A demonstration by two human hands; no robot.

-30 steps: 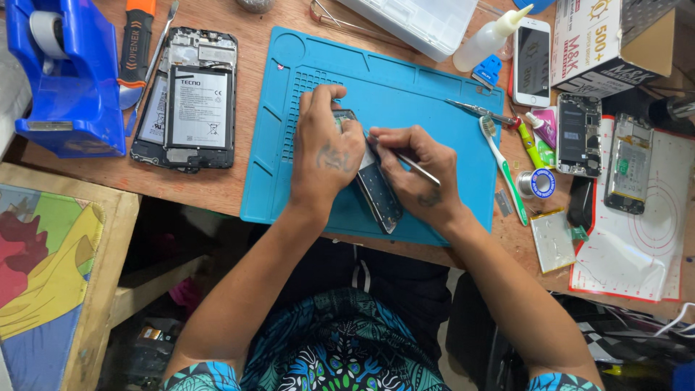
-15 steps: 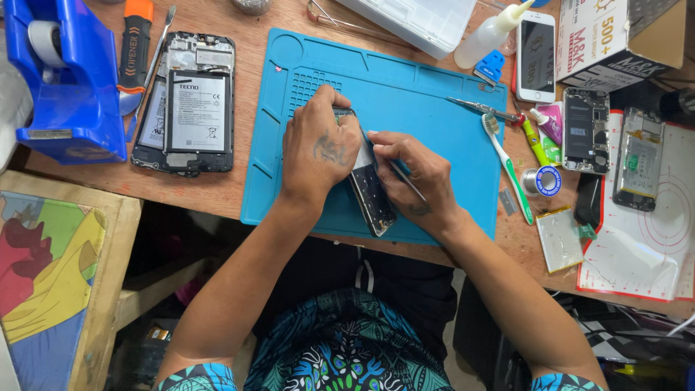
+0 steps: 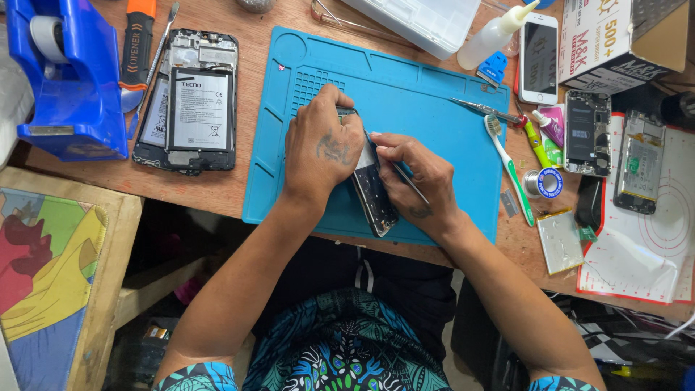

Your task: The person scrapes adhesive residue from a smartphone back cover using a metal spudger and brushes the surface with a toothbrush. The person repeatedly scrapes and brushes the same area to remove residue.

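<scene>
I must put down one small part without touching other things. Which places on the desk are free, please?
The blue mat is bare along its upper half, between the hands and the white plastic box, and at its lower left corner. The wood strip between the opened phone and the mat is also bare. It is crowded to the right of the toothbrush: phones, tubes, solder spool.

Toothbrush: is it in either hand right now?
No. The toothbrush lies on the right edge of the blue mat, apart from both hands; the right hand holds a thin tool against the phone.
</scene>
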